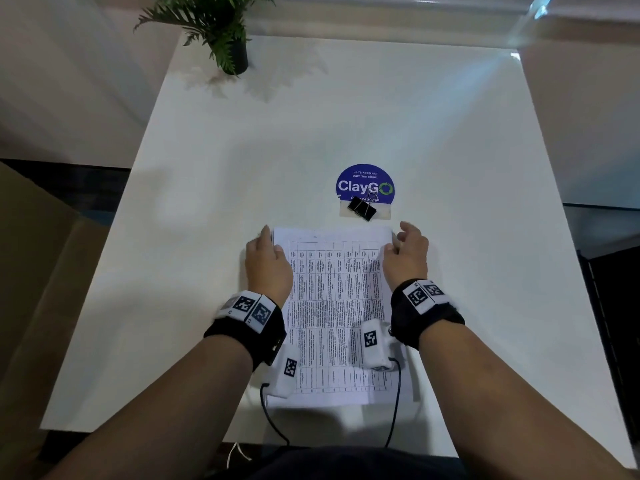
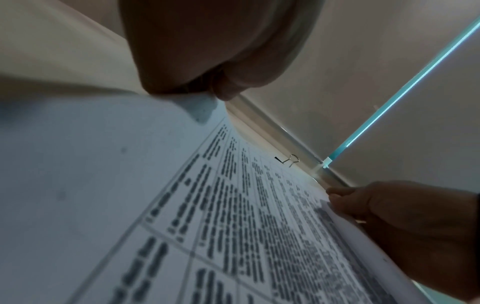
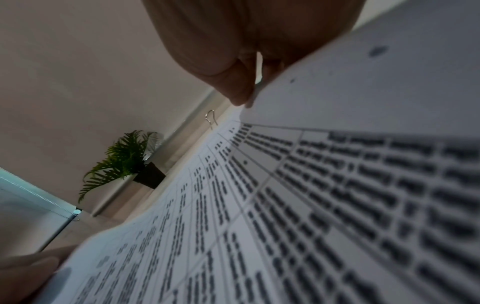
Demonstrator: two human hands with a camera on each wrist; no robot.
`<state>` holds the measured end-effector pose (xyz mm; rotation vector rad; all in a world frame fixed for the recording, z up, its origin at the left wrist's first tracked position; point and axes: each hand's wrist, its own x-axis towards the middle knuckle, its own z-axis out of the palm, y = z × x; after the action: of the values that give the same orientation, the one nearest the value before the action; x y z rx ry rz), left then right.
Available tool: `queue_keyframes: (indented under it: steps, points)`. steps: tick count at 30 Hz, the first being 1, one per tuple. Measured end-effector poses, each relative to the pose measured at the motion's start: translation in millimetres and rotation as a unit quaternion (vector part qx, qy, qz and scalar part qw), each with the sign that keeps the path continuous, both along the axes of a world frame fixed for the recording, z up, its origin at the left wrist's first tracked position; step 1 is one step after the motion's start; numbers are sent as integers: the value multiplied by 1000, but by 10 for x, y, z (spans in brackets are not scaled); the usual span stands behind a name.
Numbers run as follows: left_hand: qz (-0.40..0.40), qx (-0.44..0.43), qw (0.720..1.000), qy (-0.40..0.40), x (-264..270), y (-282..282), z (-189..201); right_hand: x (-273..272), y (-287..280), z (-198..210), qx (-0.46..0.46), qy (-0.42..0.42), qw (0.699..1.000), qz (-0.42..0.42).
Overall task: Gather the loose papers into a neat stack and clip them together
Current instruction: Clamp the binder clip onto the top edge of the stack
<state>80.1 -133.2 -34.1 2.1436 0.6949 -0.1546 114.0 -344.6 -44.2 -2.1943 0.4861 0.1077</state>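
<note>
A stack of printed papers (image 1: pixel 332 306) with a table of text lies on the white table (image 1: pixel 225 174) in front of me. My left hand (image 1: pixel 273 240) pinches the stack's left edge near the far corner, thumb on top (image 2: pixel 207 90). At the right edge my right hand (image 1: pixel 396 239) grips the sheets the same way, its fingertips (image 3: pixel 242 96) closed on the paper. The lower sheets stick out a little at the near right corner. A black binder clip (image 1: pixel 362 207) lies just beyond the papers, apart from both hands; its wire handle (image 2: pixel 292 159) shows over the paper's far edge.
The clip rests on a blue round ClayGo sticker (image 1: pixel 365 181) and a strip of tape. A potted fern (image 1: pixel 221 32) stands at the table's far left corner. Cables hang from my wrist bands over the near table edge (image 1: pixel 273 424).
</note>
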Motion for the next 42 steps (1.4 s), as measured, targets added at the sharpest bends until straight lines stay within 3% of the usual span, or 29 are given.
queue_keyframes:
  steps: [9,16,25,28,31,33,37,39,42]
  points:
    - [-11,11,992,128,126,-38,1,-61,159,-5,-65,80,993,49]
    - [28,-42,990,133,148,17,7,-9,119,3,-27,109,993,36]
    - [20,-70,993,93,66,37,8,-45,175,63,-101,85,987,93]
    - [22,-76,993,93,52,54,-43,-27,249,166,-234,42,960,151]
    - [28,-86,992,85,71,53,-66,95,463,177,-259,-56,915,303]
    - [39,-91,992,81,85,42,-52,210,596,144,-251,-53,891,374]
    - [84,-91,990,71,56,23,-46,357,722,97,-246,12,866,436]
    - [85,-88,991,60,31,26,-73,424,699,138,-224,-14,883,412]
    - [75,-69,995,20,3,55,-128,642,552,240,-255,-96,933,237]
